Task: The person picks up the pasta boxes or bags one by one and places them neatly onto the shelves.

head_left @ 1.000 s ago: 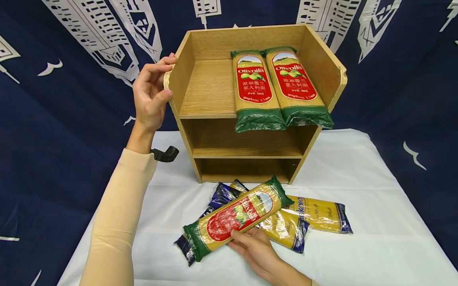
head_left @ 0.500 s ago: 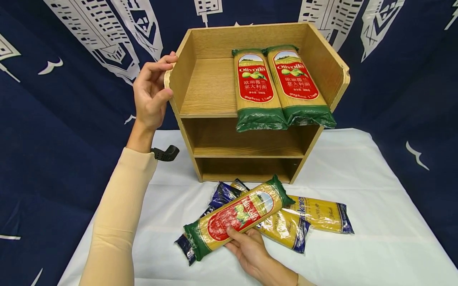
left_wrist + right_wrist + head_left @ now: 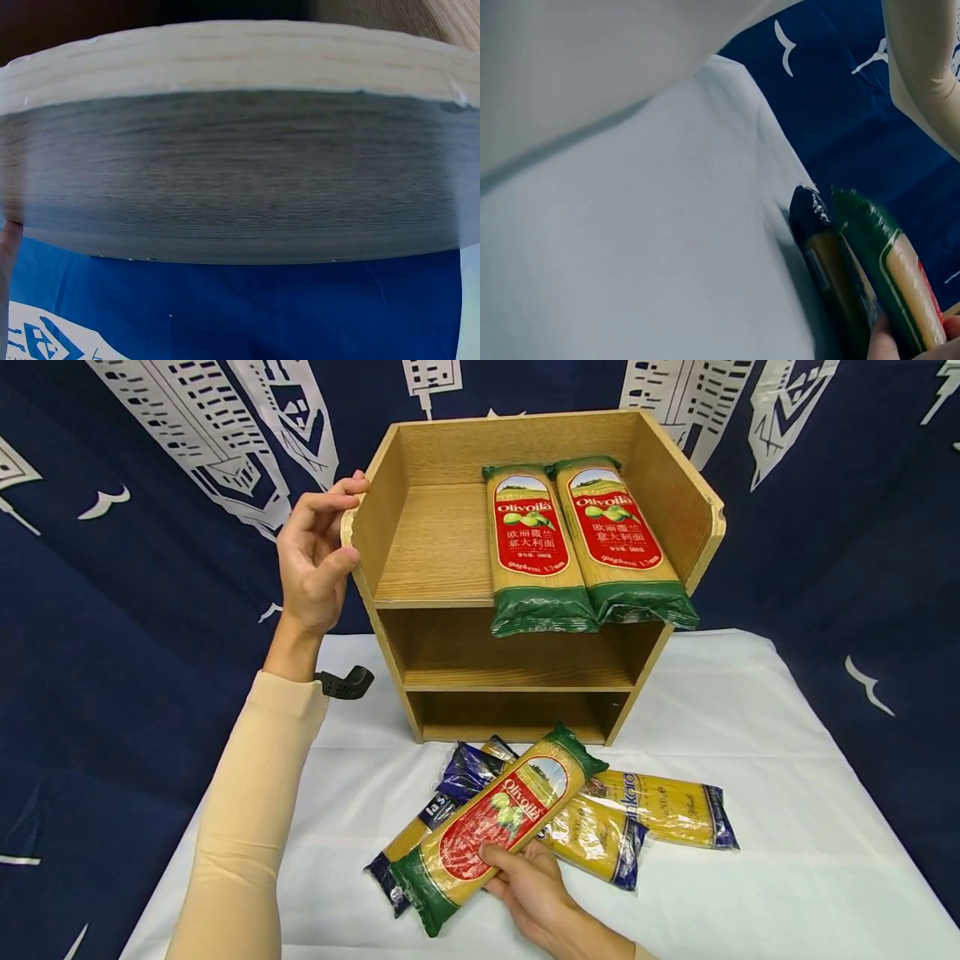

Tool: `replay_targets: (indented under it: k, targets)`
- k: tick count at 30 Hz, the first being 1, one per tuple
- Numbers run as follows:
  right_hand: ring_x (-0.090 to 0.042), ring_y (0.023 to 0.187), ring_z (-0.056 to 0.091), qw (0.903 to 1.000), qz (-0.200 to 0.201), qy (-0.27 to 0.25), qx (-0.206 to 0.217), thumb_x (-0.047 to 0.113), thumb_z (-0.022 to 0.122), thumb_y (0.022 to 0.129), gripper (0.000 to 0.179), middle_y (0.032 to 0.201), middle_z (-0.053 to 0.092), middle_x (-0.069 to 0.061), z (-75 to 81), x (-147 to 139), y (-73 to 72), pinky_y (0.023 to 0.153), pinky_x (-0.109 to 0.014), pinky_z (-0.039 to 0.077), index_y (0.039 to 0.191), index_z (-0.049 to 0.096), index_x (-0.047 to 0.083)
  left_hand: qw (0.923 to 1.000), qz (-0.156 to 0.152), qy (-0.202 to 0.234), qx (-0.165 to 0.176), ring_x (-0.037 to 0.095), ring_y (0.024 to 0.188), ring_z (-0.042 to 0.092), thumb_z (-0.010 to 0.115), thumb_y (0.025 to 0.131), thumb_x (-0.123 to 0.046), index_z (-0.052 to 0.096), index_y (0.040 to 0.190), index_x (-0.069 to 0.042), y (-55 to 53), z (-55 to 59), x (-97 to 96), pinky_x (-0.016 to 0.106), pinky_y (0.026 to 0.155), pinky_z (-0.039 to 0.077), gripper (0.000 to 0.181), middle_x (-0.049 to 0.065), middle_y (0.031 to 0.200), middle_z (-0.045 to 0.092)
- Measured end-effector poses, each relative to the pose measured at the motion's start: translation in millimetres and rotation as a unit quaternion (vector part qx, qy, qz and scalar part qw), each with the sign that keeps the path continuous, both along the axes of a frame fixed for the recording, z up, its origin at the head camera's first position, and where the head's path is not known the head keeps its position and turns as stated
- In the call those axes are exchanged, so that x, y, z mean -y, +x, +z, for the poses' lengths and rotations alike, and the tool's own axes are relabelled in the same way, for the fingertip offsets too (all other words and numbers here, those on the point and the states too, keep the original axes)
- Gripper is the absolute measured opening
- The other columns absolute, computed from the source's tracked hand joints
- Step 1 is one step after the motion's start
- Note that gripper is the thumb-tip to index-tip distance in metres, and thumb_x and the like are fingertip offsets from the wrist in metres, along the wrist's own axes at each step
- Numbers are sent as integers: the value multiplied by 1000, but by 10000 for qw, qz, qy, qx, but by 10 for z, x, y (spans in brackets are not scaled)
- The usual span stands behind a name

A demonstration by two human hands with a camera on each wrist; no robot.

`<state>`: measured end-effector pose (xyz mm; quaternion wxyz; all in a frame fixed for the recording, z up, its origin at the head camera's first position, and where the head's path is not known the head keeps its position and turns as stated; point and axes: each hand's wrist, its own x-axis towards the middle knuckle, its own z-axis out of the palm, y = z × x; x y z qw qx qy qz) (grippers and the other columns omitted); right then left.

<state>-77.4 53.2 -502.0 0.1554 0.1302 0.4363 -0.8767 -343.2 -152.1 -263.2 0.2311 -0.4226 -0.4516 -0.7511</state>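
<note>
Yellow packets point(image 3: 675, 814) lie on the white surface point(image 3: 795, 860) before navy cloth point(image 3: 112, 710); left fingers point(image 3: 321, 503) grip the shelf point(image 3: 435, 543), right fingers point(image 3: 542, 861) a red-labelled packet point(image 3: 498, 820).

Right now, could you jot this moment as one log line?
left fingers: on wooden shelf's side | right fingers: holding Olivoilà pack | top tier: two matching packs | white cloth: yellow packs

White-clothed table point(image 3: 787, 893). Wooden shelf unit point(image 3: 380, 531) stands toward its far side. Top board point(image 3: 435, 547) bears two Olivoilà spaghetti packs point(image 3: 536, 581), side by side, green ends jutting past front edge. Yellow-and-blue pasta packs point(image 3: 675, 814) lie overlapping on cloth, near unit's foot.
</note>
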Motion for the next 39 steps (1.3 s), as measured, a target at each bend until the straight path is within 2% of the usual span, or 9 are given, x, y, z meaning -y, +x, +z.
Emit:
replay_targets:
  k: [4,8,14,19,25,28,32,36,39]
  targets:
    - [-35,119,64,9997,151,-102,-137,-3,60,93,58,135,58,-29,31,-54,9,101,-45,51,143,33,-14,10000,21,-5,-40,41,136,47,80,64,-13,65,107,8,3,-7,9,48,119,31,50,26,124,63]
    - [-36,118,64,9993,307,-38,-218,-4,60,92,58,133,59,-29,64,-97,39,100,-46,52,142,32,-14,10000,-12,-14,6,41,136,47,81,64,-13,65,107,8,2,-3,3,48,119,31,51,25,124,63]
    - [-33,114,67,9968,619,238,-456,-4,62,90,54,129,64,-26,148,-135,105,97,-45,54,138,39,-13,10000,-56,-17,80,40,136,46,81,64,-12,65,107,8,10,7,-5,48,119,32,50,25,124,63]
    - [-30,111,68,9906,971,587,-769,-4,64,89,51,125,67,-24,292,-215,158,95,-43,56,135,44,-13,9999,-59,-30,100,40,137,46,81,64,-12,65,107,7,13,5,-9,48,119,32,50,25,125,63]
    - [-29,110,70,9770,1208,1192,-1294,-5,66,88,49,121,68,-24,492,-350,191,94,-40,57,133,48,-15,9999,5,-59,112,40,137,46,77,64,-11,65,107,7,20,-3,-3,48,119,32,48,25,126,62]
    - [-30,109,70,9709,1348,1302,-1492,-5,66,89,50,121,69,-24,594,-408,218,93,-39,57,133,47,-15,9999,0,-41,117,40,137,46,78,65,-11,64,107,7,21,-10,3,47,119,31,48,25,126,62]
    - [-32,111,69,9618,1605,1146,-1898,-5,65,90,46,121,68,-26,730,-464,253,94,-40,57,131,46,-16,9999,-7,5,121,40,137,46,79,64,-12,64,107,8,25,-12,10,47,119,32,49,25,126,62]
    - [-34,113,68,9489,1898,892,-2358,-7,61,91,42,122,66,-29,866,-513,271,95,-41,56,129,47,-18,9999,-7,2,130,39,137,47,79,64,-11,64,107,7,28,-8,8,48,119,33,49,25,126,62]
    - [-34,113,68,9385,2169,791,-2568,-8,60,92,42,124,66,-27,979,-559,269,95,-41,56,131,46,-17,9999,-39,-24,128,39,137,46,79,64,-11,64,108,7,26,1,-1,48,119,32,49,25,126,62]
